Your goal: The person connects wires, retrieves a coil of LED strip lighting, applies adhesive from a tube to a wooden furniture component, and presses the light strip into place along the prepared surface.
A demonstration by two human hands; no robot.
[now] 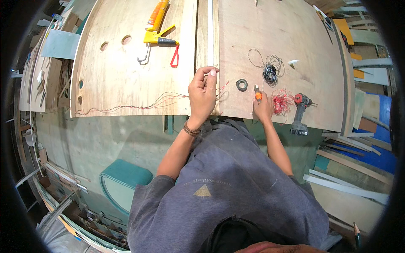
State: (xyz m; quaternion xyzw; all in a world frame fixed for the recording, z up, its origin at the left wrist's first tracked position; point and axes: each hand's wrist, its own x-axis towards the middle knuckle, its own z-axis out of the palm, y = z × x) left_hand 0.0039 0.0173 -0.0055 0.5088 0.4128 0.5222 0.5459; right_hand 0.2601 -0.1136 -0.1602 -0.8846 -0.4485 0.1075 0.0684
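Observation:
My left hand (202, 92) is closed in a pinch above the seam in the wooden worktop, with a short thin wire end (217, 68) at its fingertips. Twisted red and black wire (158, 101) runs along the board from the left and passes beneath this hand. My right hand (263, 108) is wrapped round small pliers with orange grips (258, 94), jaws pointing away from me. A ring of dark tape (241, 85) lies between both hands. Beside my right hand is a tangled bundle of red wire (283, 102), with a black-and-white wire bundle (273, 71) farther back.
At the board's right front lies a cordless drill (300, 111), its base over the edge. A yellow caulking gun (158, 39) rests at the far left, and a white nozzle (292, 62) at the right. Round holes (126, 40) pierce the left board. A green padded piece (125, 172) stands below.

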